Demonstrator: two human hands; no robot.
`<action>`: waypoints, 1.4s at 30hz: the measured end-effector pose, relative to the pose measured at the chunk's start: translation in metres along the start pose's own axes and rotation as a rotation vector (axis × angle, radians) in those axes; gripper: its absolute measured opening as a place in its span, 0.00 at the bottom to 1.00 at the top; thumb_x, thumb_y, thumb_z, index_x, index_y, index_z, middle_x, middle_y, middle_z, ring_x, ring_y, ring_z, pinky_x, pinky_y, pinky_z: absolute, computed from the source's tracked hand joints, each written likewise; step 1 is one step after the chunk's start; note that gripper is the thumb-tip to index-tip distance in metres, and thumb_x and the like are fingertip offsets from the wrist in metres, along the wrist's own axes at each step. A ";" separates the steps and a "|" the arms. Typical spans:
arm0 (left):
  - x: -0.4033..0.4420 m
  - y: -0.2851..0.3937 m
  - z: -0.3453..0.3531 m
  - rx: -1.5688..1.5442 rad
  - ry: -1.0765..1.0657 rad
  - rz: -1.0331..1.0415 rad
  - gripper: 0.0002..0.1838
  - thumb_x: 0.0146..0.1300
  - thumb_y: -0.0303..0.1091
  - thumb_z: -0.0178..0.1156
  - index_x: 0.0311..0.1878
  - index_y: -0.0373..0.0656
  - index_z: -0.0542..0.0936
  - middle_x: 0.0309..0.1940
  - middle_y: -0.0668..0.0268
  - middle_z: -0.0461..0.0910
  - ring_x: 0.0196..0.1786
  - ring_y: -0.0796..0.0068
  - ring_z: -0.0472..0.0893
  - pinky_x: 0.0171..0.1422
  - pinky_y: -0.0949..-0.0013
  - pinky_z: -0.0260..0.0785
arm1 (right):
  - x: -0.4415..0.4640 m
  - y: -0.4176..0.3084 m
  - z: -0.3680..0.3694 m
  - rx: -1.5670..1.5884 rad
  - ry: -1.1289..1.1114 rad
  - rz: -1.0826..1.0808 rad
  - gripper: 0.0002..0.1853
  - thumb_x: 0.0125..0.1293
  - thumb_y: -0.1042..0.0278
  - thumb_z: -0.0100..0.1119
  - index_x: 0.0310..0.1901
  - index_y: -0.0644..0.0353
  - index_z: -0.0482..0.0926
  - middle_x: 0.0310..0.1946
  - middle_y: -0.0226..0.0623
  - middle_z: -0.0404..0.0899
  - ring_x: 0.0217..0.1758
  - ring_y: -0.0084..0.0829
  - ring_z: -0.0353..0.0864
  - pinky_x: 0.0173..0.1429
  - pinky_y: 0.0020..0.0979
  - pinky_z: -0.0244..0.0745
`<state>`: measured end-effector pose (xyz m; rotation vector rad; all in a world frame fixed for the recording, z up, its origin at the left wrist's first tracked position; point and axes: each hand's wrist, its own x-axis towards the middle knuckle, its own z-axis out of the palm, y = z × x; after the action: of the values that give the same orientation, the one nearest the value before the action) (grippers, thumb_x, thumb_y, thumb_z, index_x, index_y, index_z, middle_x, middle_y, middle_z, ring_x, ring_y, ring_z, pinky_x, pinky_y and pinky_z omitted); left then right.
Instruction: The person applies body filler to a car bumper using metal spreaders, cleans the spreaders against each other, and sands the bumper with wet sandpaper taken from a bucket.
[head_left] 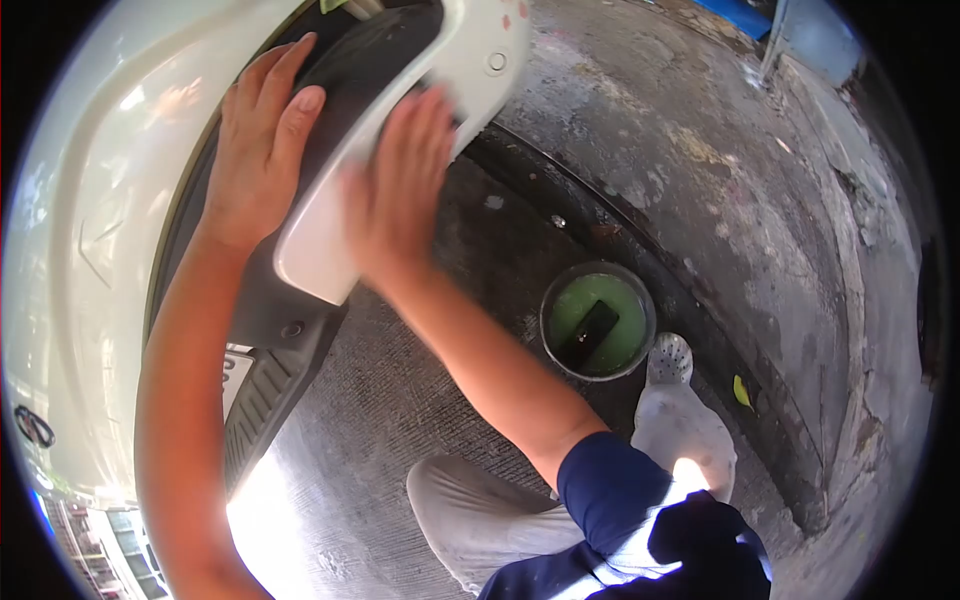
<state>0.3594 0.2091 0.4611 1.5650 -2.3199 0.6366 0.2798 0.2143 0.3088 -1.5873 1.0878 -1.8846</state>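
Observation:
The white bumper (pixel 320 235) of a car reaches out from the car's body at the upper left. On its pale surface lies my right hand (pixel 405 175), smeared by motion, fingers stretched and close together. A dark flat piece that looks like sandpaper (pixel 456 108) peeks out beside the fingers, mostly covered by them. My left hand (pixel 262 140) rests with spread fingers on the dark recess (pixel 350 95) next to the bumper and holds nothing.
A round bucket (pixel 648 345) with greenish water stands on the rough concrete, a black block (pixel 590 335) partly in it. My shoe (pixel 670 355) is close by. A concrete wall (pixel 800 230) runs along the right; a yellow leaf (pixel 741 391) lies near it.

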 end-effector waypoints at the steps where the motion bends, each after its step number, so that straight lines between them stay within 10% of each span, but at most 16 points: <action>1: -0.001 0.002 0.001 0.004 -0.007 -0.002 0.29 0.81 0.53 0.43 0.76 0.46 0.69 0.72 0.53 0.68 0.73 0.47 0.66 0.80 0.52 0.55 | -0.001 -0.001 -0.001 -0.007 0.011 0.032 0.41 0.80 0.49 0.43 0.78 0.78 0.48 0.81 0.70 0.42 0.86 0.66 0.38 0.85 0.62 0.32; 8: 0.000 0.002 -0.001 0.051 -0.030 -0.002 0.30 0.82 0.54 0.41 0.76 0.45 0.69 0.74 0.53 0.67 0.76 0.48 0.64 0.82 0.52 0.52 | -0.088 -0.038 0.004 0.122 -0.377 -0.108 0.42 0.79 0.48 0.44 0.79 0.78 0.48 0.81 0.71 0.41 0.86 0.65 0.37 0.86 0.60 0.32; 14: 0.002 0.004 0.000 0.051 -0.076 -0.032 0.31 0.83 0.55 0.38 0.78 0.46 0.66 0.74 0.52 0.68 0.77 0.47 0.63 0.82 0.51 0.51 | -0.028 -0.029 0.006 0.014 -0.032 0.188 0.41 0.80 0.48 0.41 0.78 0.79 0.49 0.80 0.72 0.43 0.86 0.65 0.38 0.86 0.60 0.33; 19: 0.002 0.002 0.000 0.061 -0.077 -0.047 0.32 0.83 0.55 0.37 0.79 0.46 0.66 0.75 0.52 0.67 0.78 0.47 0.63 0.82 0.50 0.51 | -0.106 -0.042 0.015 0.230 -0.509 0.080 0.41 0.80 0.48 0.41 0.78 0.79 0.48 0.81 0.73 0.39 0.86 0.68 0.34 0.85 0.64 0.31; 23: 0.003 0.004 0.001 0.032 -0.065 -0.034 0.31 0.83 0.54 0.38 0.78 0.45 0.66 0.75 0.52 0.67 0.77 0.47 0.64 0.82 0.50 0.52 | 0.002 -0.005 -0.001 0.092 0.111 0.240 0.41 0.80 0.49 0.40 0.79 0.77 0.48 0.82 0.69 0.40 0.86 0.65 0.36 0.86 0.63 0.31; 30: -0.001 0.005 -0.001 0.006 0.010 -0.019 0.30 0.82 0.53 0.40 0.77 0.45 0.68 0.74 0.52 0.67 0.75 0.48 0.65 0.81 0.53 0.53 | -0.084 -0.017 0.006 0.049 -0.392 -0.042 0.42 0.79 0.47 0.42 0.78 0.79 0.49 0.81 0.73 0.40 0.85 0.69 0.36 0.85 0.65 0.33; 33: -0.001 0.003 0.000 -0.015 0.013 -0.031 0.31 0.81 0.54 0.42 0.77 0.46 0.68 0.73 0.52 0.67 0.75 0.47 0.65 0.81 0.52 0.54 | 0.018 0.008 -0.021 0.026 -0.036 0.020 0.41 0.78 0.50 0.44 0.78 0.79 0.49 0.81 0.69 0.44 0.85 0.68 0.39 0.85 0.62 0.35; 42: 0.001 0.003 -0.002 0.001 0.027 -0.006 0.30 0.80 0.52 0.45 0.77 0.45 0.68 0.72 0.52 0.69 0.73 0.47 0.67 0.79 0.52 0.57 | 0.010 0.011 -0.024 -0.107 -0.180 -0.210 0.40 0.79 0.49 0.46 0.78 0.75 0.53 0.82 0.65 0.46 0.85 0.65 0.43 0.86 0.59 0.37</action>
<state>0.3557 0.2100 0.4624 1.5539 -2.2943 0.6532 0.2524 0.2075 0.3053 -1.9579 0.9920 -1.7933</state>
